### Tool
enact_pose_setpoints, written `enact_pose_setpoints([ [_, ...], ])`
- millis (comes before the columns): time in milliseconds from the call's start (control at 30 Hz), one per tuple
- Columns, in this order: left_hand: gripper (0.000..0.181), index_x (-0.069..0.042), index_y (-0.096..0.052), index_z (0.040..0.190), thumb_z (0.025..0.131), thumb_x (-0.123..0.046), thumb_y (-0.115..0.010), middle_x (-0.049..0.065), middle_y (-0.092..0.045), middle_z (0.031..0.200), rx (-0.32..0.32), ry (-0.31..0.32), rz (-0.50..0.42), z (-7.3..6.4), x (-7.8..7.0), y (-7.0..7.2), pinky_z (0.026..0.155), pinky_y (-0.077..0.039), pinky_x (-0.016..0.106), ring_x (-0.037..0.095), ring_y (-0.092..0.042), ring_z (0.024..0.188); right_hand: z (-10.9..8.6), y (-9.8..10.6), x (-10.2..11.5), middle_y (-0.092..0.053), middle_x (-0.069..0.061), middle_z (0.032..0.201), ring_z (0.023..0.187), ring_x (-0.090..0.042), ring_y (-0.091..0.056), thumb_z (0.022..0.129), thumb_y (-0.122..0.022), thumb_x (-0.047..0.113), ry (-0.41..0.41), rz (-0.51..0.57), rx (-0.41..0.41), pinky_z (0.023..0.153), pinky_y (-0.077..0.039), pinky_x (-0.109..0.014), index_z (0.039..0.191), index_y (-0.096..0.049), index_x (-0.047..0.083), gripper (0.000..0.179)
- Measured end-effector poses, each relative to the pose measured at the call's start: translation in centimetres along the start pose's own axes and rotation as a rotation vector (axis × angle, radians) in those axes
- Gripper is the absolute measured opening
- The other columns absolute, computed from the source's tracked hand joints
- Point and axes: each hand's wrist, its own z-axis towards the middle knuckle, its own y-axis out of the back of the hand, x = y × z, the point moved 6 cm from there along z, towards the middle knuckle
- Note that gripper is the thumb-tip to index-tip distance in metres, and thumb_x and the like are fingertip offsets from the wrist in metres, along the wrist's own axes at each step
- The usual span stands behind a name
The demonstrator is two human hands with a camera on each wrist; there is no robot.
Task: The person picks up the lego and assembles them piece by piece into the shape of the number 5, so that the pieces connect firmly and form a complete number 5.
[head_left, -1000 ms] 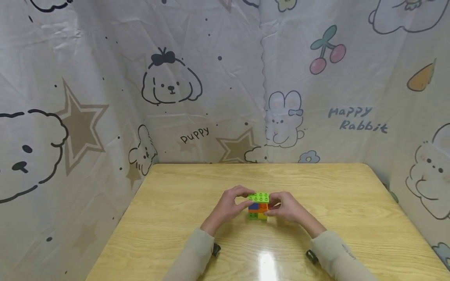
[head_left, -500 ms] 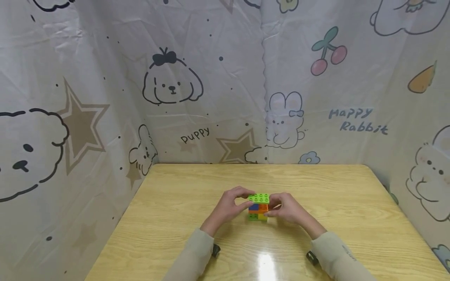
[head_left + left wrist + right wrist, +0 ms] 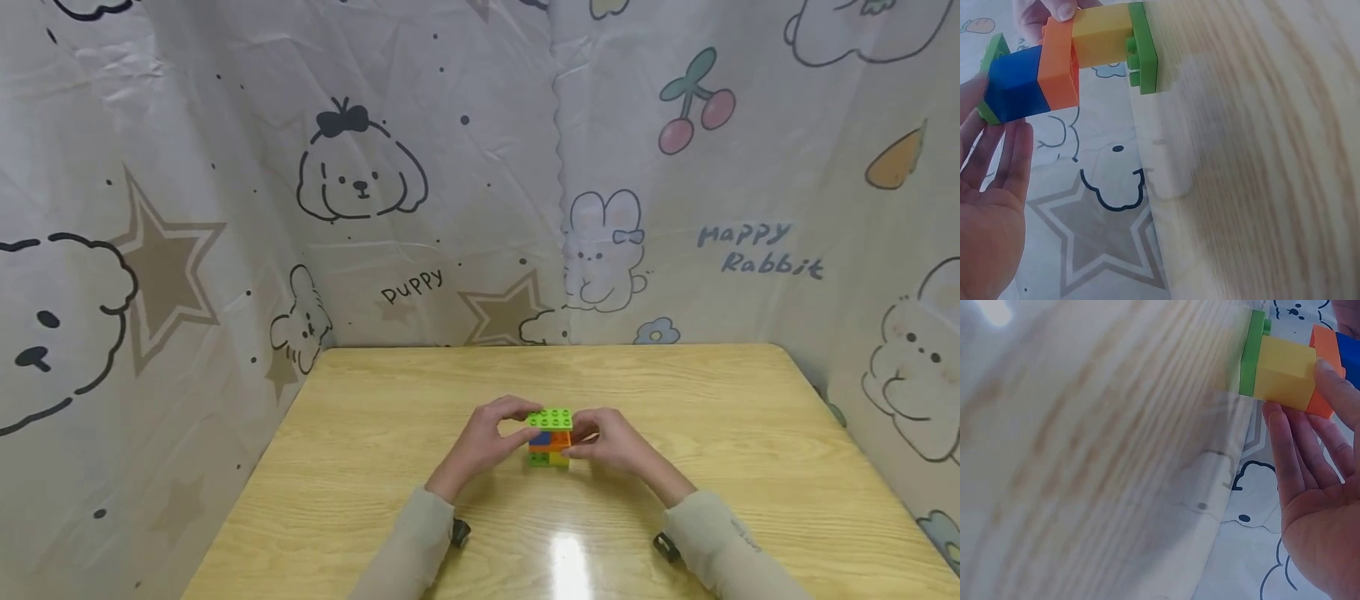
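A small tower of toy building bricks stands upright on the table between both hands. Its bottom is a green plate [image 3: 1144, 50], partly covered by a yellow brick [image 3: 1285, 372]. Above these comes an orange brick [image 3: 1059, 62], then a blue brick [image 3: 1019, 84] toward the left, with a studded lime-green plate [image 3: 552, 419] on top. The left hand [image 3: 483, 437] pinches the top of the tower, at the lime-green plate and blue brick, between thumb and fingers. From the other side, the right hand [image 3: 615, 443] grips the orange and yellow bricks lower down, its thumb at the orange one.
The wood-grain table [image 3: 360, 500] extends around the tower on all sides. Behind and beside it hangs a pale printed curtain [image 3: 450, 167] with cartoon animals. A dark strap piece [image 3: 460, 533] shows at the left cuff, another [image 3: 666, 547] at the right.
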Motion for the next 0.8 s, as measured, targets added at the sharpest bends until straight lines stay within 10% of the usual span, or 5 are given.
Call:
enact_pose_setpoints([
  [800,0.042,-0.019,-0.062,0.141,0.100,-0.021,-0.071,-0.001,-0.064,0.137,-0.009,0.054,-0.057,1.0,1.4,-0.4,0.098,-0.058,0.031,0.015,-0.064,0.117,0.4,0.0,-0.1,-0.077,-0.001,0.104,0.095,-0.015,-0.071,0.094,-0.078,0.026,0.007,-0.066,-0.015,0.087,-0.061,-0.037,0.118,-0.075,0.010,0.029],
])
